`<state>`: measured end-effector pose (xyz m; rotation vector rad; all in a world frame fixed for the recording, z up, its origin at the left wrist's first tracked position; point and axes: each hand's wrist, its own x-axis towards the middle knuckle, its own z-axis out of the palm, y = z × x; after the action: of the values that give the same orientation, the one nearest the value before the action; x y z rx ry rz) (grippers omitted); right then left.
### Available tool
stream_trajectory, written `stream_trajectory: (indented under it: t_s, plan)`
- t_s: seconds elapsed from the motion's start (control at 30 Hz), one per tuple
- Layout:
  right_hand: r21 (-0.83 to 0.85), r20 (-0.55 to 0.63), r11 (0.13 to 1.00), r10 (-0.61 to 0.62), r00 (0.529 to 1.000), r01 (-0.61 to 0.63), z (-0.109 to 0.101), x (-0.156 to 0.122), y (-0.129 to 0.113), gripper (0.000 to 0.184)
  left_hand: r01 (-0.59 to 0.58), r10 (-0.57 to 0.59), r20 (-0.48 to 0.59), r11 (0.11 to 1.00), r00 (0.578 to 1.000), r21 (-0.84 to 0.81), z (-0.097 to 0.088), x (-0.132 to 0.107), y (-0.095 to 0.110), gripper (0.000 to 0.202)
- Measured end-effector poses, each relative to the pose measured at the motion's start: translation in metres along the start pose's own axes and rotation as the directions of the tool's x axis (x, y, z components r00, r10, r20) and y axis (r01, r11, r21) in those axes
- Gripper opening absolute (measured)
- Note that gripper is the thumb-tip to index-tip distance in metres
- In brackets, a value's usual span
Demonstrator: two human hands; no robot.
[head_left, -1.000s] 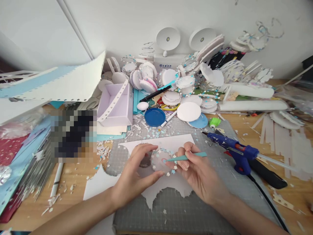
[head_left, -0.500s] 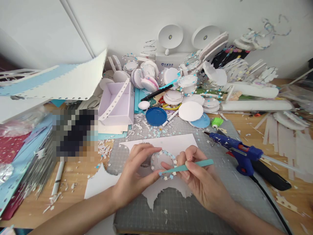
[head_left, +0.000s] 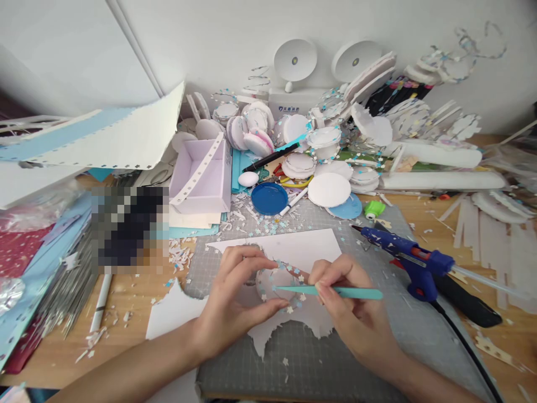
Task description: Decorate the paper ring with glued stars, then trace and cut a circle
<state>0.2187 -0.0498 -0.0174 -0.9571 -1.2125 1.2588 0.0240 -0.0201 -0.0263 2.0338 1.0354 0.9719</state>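
My left hand (head_left: pixel 229 296) curves around a small ring of pale blue and white paper flowers (head_left: pixel 299 298), with fingertips at its upper edge and thumb at its lower edge. Inside the ring is a round whitish disc (head_left: pixel 268 280), partly hidden by the tweezers. Pinched in my right hand (head_left: pixel 348 296) is a pair of teal tweezers (head_left: pixel 361 293), lying nearly level. Their tip points left, over the middle of the ring; whether it grips anything is too small to tell. Beneath both hands lies a white sheet with ragged curved cut-outs (head_left: pixel 310 240).
A grey cutting mat (head_left: pixel 243 369) covers the desk's middle. To the right lies a blue glue gun (head_left: pixel 398 246) with its cord. Behind are a blue lid (head_left: pixel 269 198), a lilac box (head_left: pixel 201 196) and several white discs (head_left: pixel 329 189). Paper scraps are scattered around.
The tweezers' tip has left my left thumb and is now over the ring's middle. My right hand has shifted slightly right. My left thumb lies a little lower along the ring.
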Motion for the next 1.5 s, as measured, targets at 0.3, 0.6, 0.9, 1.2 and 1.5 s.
stream_trajectory:
  t_s: [0.3, 0.6, 0.9, 1.2, 1.5]
  plan:
    - [-0.008, -0.008, 1.000, 0.008, 1.000, -0.008, 0.0005, 0.0006, -0.0004, 0.011, -0.011, 0.011, 0.006, 1.000, 1.000, 0.001, -0.0008, 0.0000, 0.0015, 0.041]
    - [0.009, -0.028, 0.999, 0.034, 0.999, -0.034, 0.0010, -0.0002, -0.0013, 0.011, -0.008, 0.008, 0.003, 1.000, 1.000, -0.003, -0.0001, 0.0006, 0.0006, 0.041]
    - [0.034, -0.017, 0.997, 0.071, 0.997, -0.070, -0.0009, -0.0016, 0.0026, 0.010, -0.012, 0.012, 0.007, 1.000, 1.000, -0.017, -0.0014, -0.0003, 0.0018, 0.040]
    - [0.041, -0.009, 0.996, 0.082, 0.997, -0.082, 0.0001, 0.0000, 0.0031, 0.010, -0.021, 0.021, 0.007, 1.000, 1.000, -0.016, -0.0012, 0.0000, 0.0003, 0.040]
    - [0.025, -0.003, 0.999, 0.048, 0.999, -0.048, 0.0001, -0.0006, 0.0014, 0.010, -0.022, 0.022, 0.003, 1.000, 1.000, -0.019, -0.0012, 0.0006, 0.0009, 0.039]
